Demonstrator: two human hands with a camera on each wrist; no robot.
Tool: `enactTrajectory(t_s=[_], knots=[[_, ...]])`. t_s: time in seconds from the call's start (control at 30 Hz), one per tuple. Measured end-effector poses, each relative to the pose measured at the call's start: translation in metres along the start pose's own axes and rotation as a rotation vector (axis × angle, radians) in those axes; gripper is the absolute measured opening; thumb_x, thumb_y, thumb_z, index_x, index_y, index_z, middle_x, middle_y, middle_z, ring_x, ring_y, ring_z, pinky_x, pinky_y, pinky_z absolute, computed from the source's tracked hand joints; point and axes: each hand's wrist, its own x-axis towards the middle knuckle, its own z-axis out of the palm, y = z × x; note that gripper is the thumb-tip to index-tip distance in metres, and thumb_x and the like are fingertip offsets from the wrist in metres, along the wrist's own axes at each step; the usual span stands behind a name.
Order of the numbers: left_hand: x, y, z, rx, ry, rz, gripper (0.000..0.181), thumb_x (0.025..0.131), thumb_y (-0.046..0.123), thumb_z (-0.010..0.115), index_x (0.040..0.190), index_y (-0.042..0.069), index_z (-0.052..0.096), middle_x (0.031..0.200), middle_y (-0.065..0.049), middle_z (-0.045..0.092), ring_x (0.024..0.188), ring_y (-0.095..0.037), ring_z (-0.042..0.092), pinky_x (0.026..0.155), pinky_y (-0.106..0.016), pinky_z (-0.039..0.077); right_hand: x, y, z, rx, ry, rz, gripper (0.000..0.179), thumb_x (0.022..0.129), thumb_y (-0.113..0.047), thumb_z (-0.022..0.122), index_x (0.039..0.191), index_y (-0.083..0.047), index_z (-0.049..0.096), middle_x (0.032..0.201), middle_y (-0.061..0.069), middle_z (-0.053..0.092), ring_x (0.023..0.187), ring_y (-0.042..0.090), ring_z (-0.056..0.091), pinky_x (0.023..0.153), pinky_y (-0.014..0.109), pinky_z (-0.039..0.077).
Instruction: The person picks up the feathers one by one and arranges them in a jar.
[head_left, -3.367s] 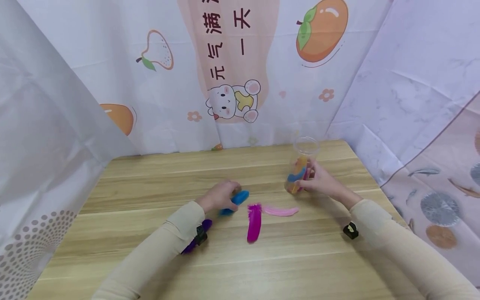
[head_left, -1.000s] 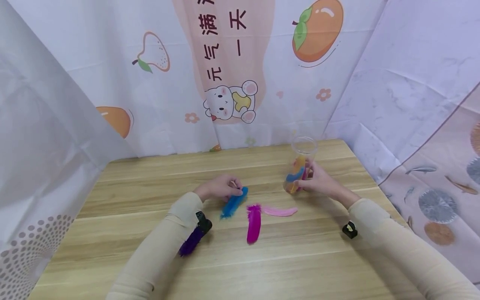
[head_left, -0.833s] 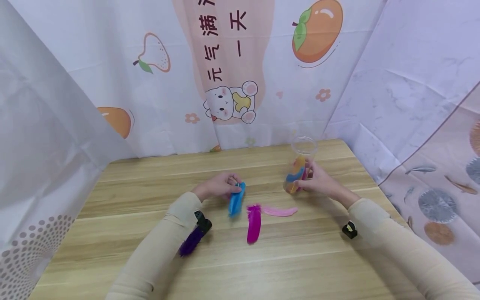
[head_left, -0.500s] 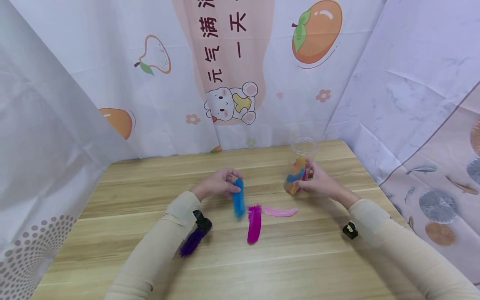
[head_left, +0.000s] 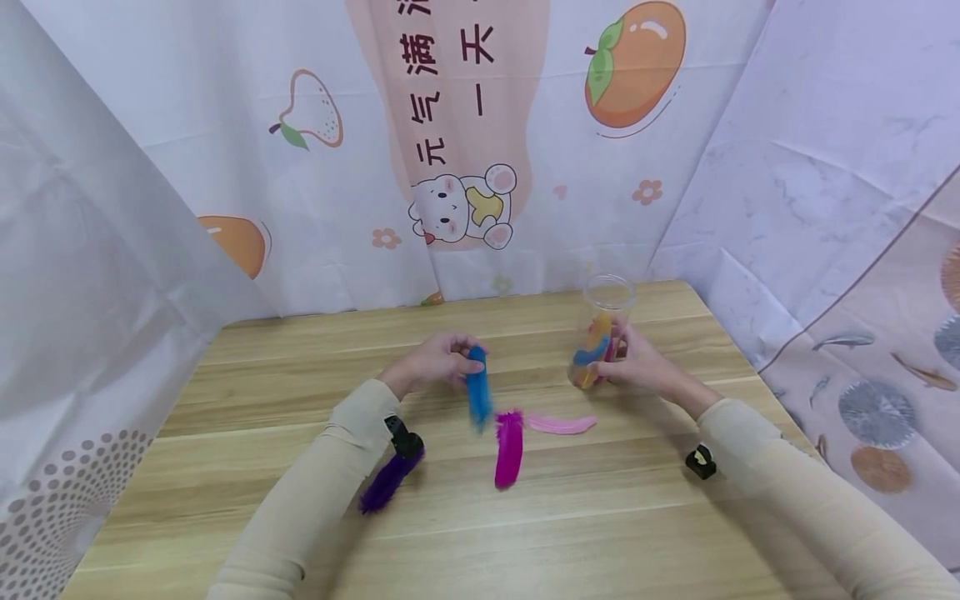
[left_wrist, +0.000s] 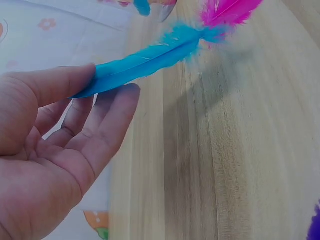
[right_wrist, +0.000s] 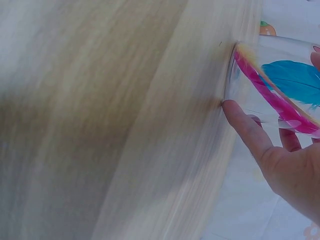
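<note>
My left hand pinches a blue feather by one end between thumb and fingers. In the left wrist view the feather stretches away from the fingertips above the wood, casting a shadow below. My right hand grips a clear plastic cup standing at the back right of the table. Inside the cup are an orange feather, a blue one and a magenta one; the right wrist view shows the blue feather through the wall, with the thumb near the cup's base.
On the wooden table lie a magenta feather and a pale pink feather, between the hands. A purple feather lies under the left wrist's black camera. Printed curtains hang behind the table and at its sides.
My left hand has lifted the blue feather off the table and swung it from slanting to hanging nearly straight down, rising slightly further. The right hand has stayed on the cup.
</note>
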Motion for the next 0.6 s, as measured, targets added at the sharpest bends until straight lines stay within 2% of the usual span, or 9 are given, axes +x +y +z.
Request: enactTrajectory(t_s=[0.17, 0.37, 0.43, 0.6], knots=[[0.0000, 0.0032, 0.0017, -0.014, 0.019, 0.006, 0.034, 0.099, 0.004, 0.065, 0.133, 0.003, 0.060, 0.114, -0.016, 0.055, 0.097, -0.027, 0.062, 0.082, -0.043, 0.061, 0.0003, 0.0001, -0.0003, -0.009, 0.001, -0.016, 0.072, 0.085, -0.003, 0.079, 0.144, -0.004, 0.037, 0.127, 0.025, 0.052, 0.109, 0.037, 0.060, 0.083, 0.032, 0.054], [0.0006, 0.0057, 0.0029, 0.016, 0.059, 0.020, 0.039, 0.097, 0.002, 0.067, 0.136, 0.008, 0.062, 0.117, -0.014, 0.060, 0.098, -0.026, 0.061, 0.090, -0.055, 0.055, 0.0012, 0.0004, -0.0001, -0.024, 0.004, -0.024, 0.070, 0.085, -0.004, 0.079, 0.143, -0.003, 0.039, 0.125, 0.024, 0.053, 0.107, 0.035, 0.059, 0.084, 0.033, 0.054], [0.0014, 0.0059, 0.0031, 0.027, 0.065, 0.029, 0.040, 0.097, 0.002, 0.067, 0.136, 0.009, 0.062, 0.118, -0.014, 0.061, 0.100, -0.026, 0.062, 0.089, -0.052, 0.056, 0.0016, 0.0009, 0.0000, -0.022, 0.004, -0.026, 0.070, 0.085, -0.003, 0.079, 0.142, -0.003, 0.039, 0.125, 0.024, 0.054, 0.107, 0.035, 0.059, 0.084, 0.032, 0.053], [0.0041, 0.0061, 0.0041, 0.015, 0.079, 0.049, 0.042, 0.094, 0.001, 0.070, 0.135, 0.008, 0.063, 0.119, -0.014, 0.064, 0.101, -0.025, 0.064, 0.080, -0.034, 0.059, 0.0019, 0.0022, 0.0000, -0.012, 0.004, -0.040, 0.071, 0.084, -0.002, 0.079, 0.143, -0.003, 0.039, 0.125, 0.024, 0.054, 0.106, 0.034, 0.060, 0.084, 0.031, 0.054]])
